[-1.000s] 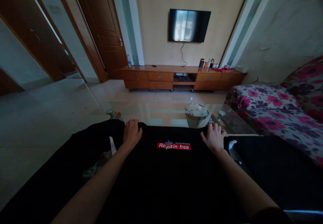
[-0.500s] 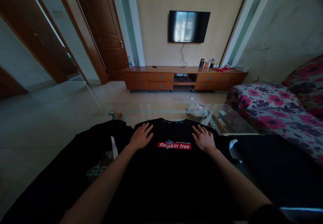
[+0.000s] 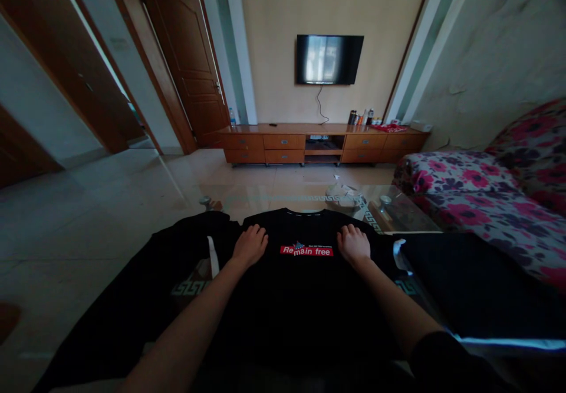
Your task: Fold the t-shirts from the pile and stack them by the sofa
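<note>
Blk tee [image 3: 305,304] lies spread face-up at lower ctr of frame, on glass table [image 3: 404,211], neckline toward mid-frame; red "Remain free" print [image 3: 306,251] sits on its chest, between the hands. L hand [image 3: 251,245] rests on tee just left of print, fingers curled down; can't tell if cloth is pinched. R hand [image 3: 354,243] same on the other side, right of print, fingers bent under; can't tell re: grip there either. Dk cloth [image 3: 132,287] at lower left of frame, a white strip [image 3: 213,257] nr its inner edge. Folded blk fabric [image 3: 469,275] at lower right. Clear bag [image 3: 342,193] w/ stuff in it nr ctr, beyond neckline. Floral sofa [image 3: 473,204] mid-right. Upper ctr: wall TV [image 3: 329,59] above wooden cabinet [image 3: 283,141], btl [image 3: 232,117] at cabinet's left end. Door [image 3: 188,68] upper left.
</note>
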### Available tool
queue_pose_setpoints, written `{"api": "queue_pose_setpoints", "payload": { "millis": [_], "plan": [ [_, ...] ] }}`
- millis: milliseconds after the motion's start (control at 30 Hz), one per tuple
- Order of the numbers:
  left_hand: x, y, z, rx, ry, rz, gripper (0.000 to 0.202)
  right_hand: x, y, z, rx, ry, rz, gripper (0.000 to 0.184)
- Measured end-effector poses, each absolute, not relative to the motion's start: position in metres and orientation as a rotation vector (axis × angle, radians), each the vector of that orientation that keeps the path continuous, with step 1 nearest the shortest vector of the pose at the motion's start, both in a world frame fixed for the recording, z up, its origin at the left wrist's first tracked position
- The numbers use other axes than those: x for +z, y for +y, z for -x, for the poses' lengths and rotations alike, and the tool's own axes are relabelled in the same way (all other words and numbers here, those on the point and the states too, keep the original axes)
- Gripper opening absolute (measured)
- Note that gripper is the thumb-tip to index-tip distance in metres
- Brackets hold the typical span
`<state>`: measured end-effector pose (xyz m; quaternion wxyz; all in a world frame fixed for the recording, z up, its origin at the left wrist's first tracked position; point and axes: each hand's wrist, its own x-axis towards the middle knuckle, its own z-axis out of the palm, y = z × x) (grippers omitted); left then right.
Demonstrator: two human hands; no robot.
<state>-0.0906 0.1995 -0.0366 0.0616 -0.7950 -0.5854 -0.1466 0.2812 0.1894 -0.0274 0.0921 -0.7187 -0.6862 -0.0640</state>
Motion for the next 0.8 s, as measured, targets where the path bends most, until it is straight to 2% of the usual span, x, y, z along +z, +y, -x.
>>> {"api": "queue_pose_setpoints", "payload": {
  "millis": [133, 267, 367, 533, 633, 800],
  "plan": [
    [-0.039, 0.161, 0.110, -0.484, -1.773, 2.408, 0.048, -0.021, 0.159, -0.278, -0.050, -2.100, 2.178, 0.057],
    [-0.045, 0.120, 0.124, -0.496, -2.033, 2.336, 0.061, -0.016, 0.114, -0.270, 0.000, -2.044, 2.239, 0.068],
    [-0.039, 0.094, 0.129, -0.484, -2.232, 2.219, 0.063, -0.014, 0.082, -0.265, 0.084, -1.997, 2.286, 0.069],
    [-0.016, 0.067, 0.149, -0.717, -2.412, 1.679, 0.052, -0.024, 0.047, -0.270, 0.151, -2.004, 2.287, 0.068],
    [-0.012, 0.064, 0.168, -0.734, -2.630, 1.406, 0.059, -0.033, 0.039, -0.275, 0.163, -2.038, 2.281, 0.068],
    [-0.015, 0.084, 0.185, -0.789, -2.942, 1.278, 0.074, -0.038, 0.040, -0.274, 0.134, -2.028, 2.288, 0.069]
  ]
}}
